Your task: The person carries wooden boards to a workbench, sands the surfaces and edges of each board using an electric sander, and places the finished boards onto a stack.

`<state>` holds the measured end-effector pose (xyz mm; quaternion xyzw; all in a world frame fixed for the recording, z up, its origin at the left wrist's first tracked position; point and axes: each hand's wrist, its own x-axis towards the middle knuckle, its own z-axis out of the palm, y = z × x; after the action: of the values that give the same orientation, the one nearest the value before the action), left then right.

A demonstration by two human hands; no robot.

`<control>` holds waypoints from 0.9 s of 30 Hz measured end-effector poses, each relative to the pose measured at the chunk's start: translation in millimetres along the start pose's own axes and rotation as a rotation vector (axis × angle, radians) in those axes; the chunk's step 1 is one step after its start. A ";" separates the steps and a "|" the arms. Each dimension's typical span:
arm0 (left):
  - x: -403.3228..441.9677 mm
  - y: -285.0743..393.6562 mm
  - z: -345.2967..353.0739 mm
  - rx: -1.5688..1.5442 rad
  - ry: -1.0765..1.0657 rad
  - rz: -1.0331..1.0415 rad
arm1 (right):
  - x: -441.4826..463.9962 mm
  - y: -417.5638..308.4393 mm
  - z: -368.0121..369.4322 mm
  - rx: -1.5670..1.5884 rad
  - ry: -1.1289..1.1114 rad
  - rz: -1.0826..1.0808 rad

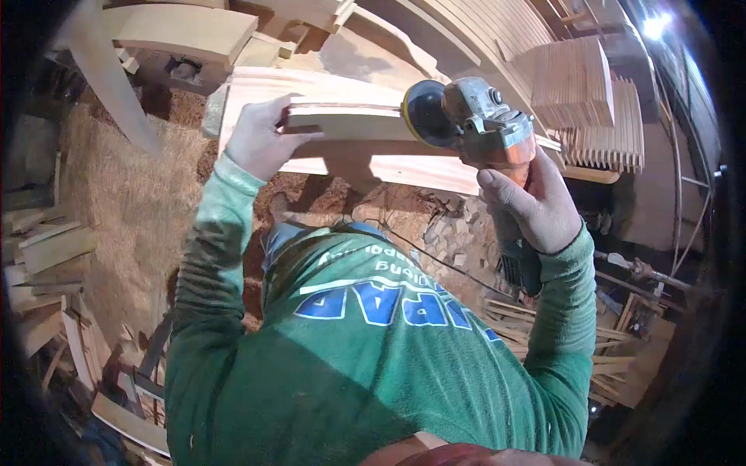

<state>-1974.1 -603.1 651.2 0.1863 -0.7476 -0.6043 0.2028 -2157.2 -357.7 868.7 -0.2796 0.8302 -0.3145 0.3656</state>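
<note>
Relative to grinder (497, 120): open gap on body side, between left forearm (221, 221) and right forearm (567, 299), cord (451, 264) crossing part. Left blocked by curved board (350, 126); right, slat stack (571, 81); far side, long planks (451, 35).

Plank (427, 172) beneath board (350, 126), grinder (486, 116) toward the right, stacked slats (573, 84) farther right.

Bright light (657, 26), dark warped edges

Head camera, looking down past the chest.
</note>
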 end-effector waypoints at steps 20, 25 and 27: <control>-3.7 -35.5 7.1 -0.858 -0.087 -0.119 | 12.1 -70.3 74.4 -0.136 -0.223 -0.134; 4.8 -7.2 -3.3 0.102 -0.073 0.103 | 9.1 -54.3 51.4 -0.214 -0.185 -0.128; 6.7 1.7 -6.5 0.224 -0.095 -0.024 | 7.7 -36.6 37.8 -0.183 -0.139 -0.137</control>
<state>-1976.4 -611.6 654.6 0.1879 -0.8169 -0.5275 0.1379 -2123.4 -398.7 871.7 -0.3889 0.8070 -0.2414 0.3731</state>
